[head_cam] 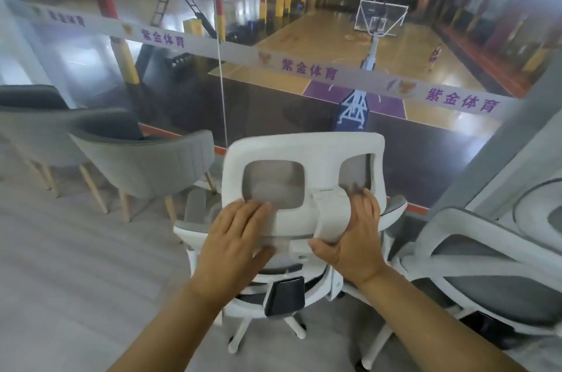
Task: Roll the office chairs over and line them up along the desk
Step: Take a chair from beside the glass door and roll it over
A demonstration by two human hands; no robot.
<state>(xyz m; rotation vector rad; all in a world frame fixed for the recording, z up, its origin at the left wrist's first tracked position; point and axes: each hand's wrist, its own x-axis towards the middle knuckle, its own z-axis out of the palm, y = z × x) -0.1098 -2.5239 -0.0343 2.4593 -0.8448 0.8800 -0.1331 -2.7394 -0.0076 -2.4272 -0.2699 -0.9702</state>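
A white office chair (307, 146) with grey mesh stands right in front of me, its back turned to me. My left hand (234, 238) grips the lower left of its white headrest frame, fingers over the edge. My right hand (354, 238) holds the headrest's lower right part, thumb underneath. A second white office chair (474, 253) with a grey seat stands close on the right, almost touching the first. The edge of a third white chair (538, 204) shows at the far right. No desk is in view.
A glass wall (273, 92) with a frosted band of purple writing runs just beyond the chair and overlooks a basketball court below. Two grey armchairs (143, 162) on wooden legs stand on the left. Grey floor (76, 280) stretches at the lower left.
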